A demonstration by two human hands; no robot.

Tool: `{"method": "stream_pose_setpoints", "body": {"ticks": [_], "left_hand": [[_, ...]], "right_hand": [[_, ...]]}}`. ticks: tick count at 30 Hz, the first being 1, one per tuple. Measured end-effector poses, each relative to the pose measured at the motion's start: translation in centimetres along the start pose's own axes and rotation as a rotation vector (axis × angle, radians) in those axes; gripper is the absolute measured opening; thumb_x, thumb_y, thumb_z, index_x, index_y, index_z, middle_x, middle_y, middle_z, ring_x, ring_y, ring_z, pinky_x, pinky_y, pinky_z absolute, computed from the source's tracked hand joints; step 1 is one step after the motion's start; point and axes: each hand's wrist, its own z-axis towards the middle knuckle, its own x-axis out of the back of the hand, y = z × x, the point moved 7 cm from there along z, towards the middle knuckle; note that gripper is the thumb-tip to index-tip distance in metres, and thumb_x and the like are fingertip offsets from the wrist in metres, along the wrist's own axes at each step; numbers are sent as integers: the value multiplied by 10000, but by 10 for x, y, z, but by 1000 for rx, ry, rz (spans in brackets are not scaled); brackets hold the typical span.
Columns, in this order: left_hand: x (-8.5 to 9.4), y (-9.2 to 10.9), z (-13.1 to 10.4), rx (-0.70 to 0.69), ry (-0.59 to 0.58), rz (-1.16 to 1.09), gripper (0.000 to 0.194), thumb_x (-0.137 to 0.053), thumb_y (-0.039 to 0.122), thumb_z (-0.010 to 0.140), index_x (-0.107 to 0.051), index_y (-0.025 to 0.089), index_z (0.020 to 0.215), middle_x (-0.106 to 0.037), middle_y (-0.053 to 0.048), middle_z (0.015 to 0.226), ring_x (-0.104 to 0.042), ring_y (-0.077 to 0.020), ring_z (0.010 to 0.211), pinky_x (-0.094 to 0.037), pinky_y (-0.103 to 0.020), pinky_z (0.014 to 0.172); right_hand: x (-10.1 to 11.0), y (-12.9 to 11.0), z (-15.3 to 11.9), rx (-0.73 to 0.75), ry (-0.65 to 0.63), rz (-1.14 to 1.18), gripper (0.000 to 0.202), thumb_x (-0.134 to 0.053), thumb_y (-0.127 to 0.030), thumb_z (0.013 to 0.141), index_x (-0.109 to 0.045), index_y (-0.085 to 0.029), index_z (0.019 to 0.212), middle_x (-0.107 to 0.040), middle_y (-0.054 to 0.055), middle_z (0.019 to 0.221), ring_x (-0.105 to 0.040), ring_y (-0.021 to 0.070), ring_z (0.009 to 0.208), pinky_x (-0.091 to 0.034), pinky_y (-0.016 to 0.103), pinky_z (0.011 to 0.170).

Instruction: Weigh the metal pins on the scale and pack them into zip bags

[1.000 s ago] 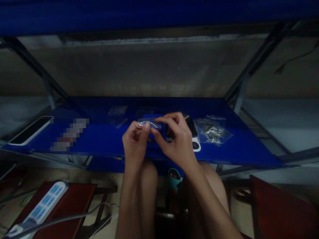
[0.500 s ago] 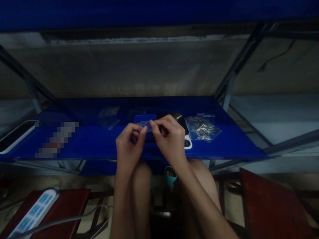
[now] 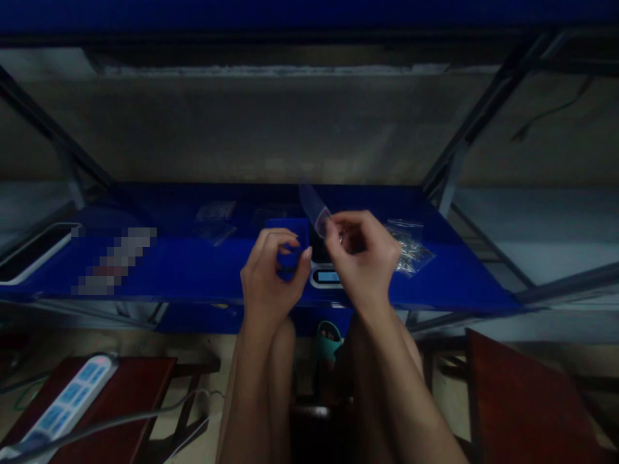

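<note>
My right hand (image 3: 363, 254) pinches a small clear plastic zip bag (image 3: 313, 207), which sticks up and to the left from the fingertips. Something small and shiny shows by those fingers, too blurred to name. To the left, my left hand (image 3: 273, 274) is curled with thumb and fingers apart and nothing visible between them. It is in front of a blue box (image 3: 290, 225). Between the hands, a digital scale (image 3: 325, 278) shows its lit display; the right hand hides part of it. Right of that hand lies a clear bag of metal pieces (image 3: 413, 251).
Flat clear bags (image 3: 215, 219) lie on the blue table (image 3: 184, 264). A tablet-like device (image 3: 36, 251) is at the left edge. Metal frame posts (image 3: 452, 174) stand at the sides. Below are a power strip (image 3: 68, 403) on a stool and another stool (image 3: 532, 393).
My hands have moved apart. The right hand has gone right and turned the bag upward; the left hand has let go of it. The scale's display has come into view.
</note>
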Motion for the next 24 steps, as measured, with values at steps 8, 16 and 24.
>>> {"method": "stream_pose_setpoints", "body": {"ticks": [8, 16, 24], "left_hand": [[-2, 9, -1, -227, -65, 173, 651, -736, 472, 937, -507, 300, 1522, -494, -125, 1618, -459, -354, 1498, -384, -505, 1208], [-5, 9, -3, -160, -91, 62, 690, -790, 420, 885, -500, 295, 1498, -682, -82, 1424, -573, -300, 1384, -428, -475, 1169], [-1, 9, -2, -151, -87, 47, 594, -802, 443, 878, -569, 289, 1402, -717, -71, 1323, -648, -283, 1248, -468, -453, 1092]], "right_hand": [[-22, 24, -3, -356, -370, 446, 139, -763, -311, 843, -682, -204, 809, -574, -52, 606, -458, 90, 511, -349, 241, 485], [-32, 19, -9, -423, -464, 495, 248, -781, -367, 838, -620, -203, 744, -483, -73, 534, -389, 80, 478, -278, 245, 471], [-27, 18, -6, -401, -424, 462, 246, -772, -349, 841, -619, -203, 715, -432, -85, 528, -349, 76, 484, -257, 241, 474]]}}
